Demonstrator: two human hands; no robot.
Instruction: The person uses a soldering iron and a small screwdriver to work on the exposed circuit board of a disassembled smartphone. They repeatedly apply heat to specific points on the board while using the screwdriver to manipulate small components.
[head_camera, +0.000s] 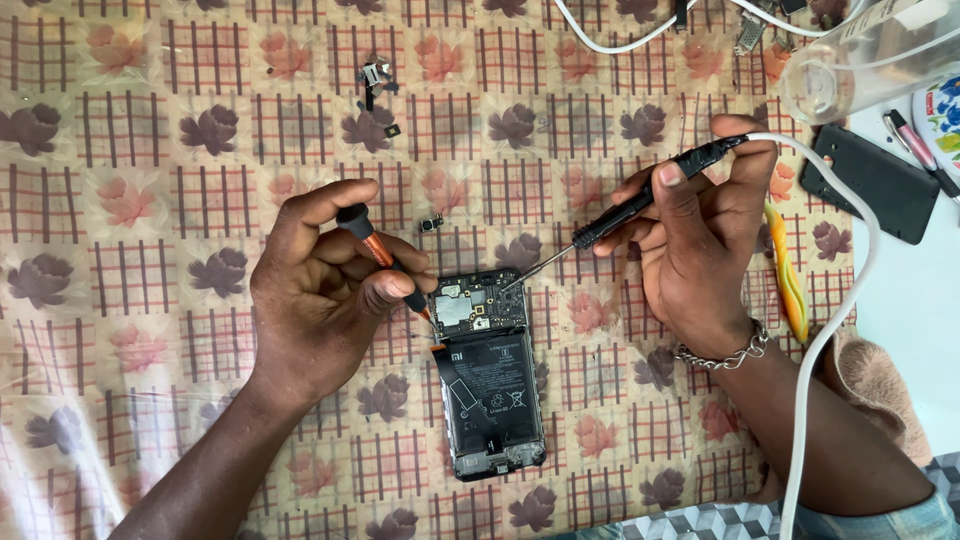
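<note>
Orange-shafted screwdriver pinched shut in my left hand, black soldering pen gripped in right hand, both tips just past fingertips on opened phone board; I'd keep pressure light & tips steady.

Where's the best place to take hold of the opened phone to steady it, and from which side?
Grip the opened phone by its long edges at the lower battery half, coming from its bottom end. That end is free, while the left hand and right hand hold tools over the circuit board at the top.
</note>
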